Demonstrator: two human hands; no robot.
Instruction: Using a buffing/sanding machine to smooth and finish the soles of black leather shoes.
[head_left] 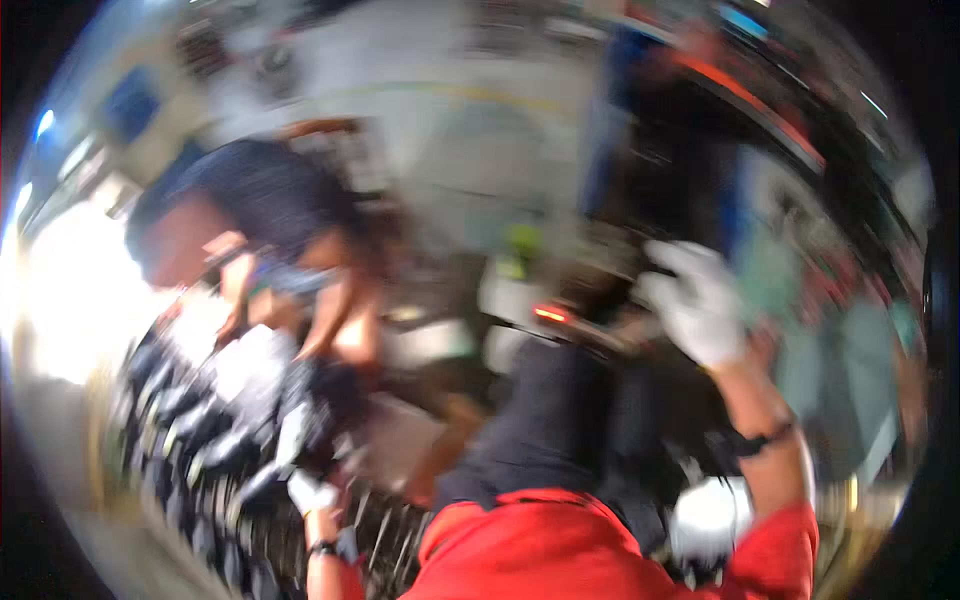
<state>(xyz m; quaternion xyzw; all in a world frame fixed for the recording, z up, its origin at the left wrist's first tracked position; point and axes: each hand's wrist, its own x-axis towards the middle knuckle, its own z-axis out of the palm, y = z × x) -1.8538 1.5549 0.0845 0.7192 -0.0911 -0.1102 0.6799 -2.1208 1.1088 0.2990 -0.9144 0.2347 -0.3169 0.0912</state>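
Motion smears the whole head view. My right hand (700,310), in a white glove, is raised right of centre with its fingers apart and nothing visible in them. Beside its fingertips is a dark, brownish work surface (600,285). A small glowing orange-red piece (550,314) shows at the near edge of that surface. Low on the left, my left hand (312,495), also white-gloved, reaches to the edge of a heap of dark and grey elongated pieces (200,440). Its fingers are too blurred to read, and I cannot tell whether it holds one of the pieces.
Across the heap on the left, a person in a dark top (265,195) bends over with both hands low near the pieces. A dark machine with blue sides (670,150) stands ahead on the right. A white rounded object (710,515) is close by my right side.
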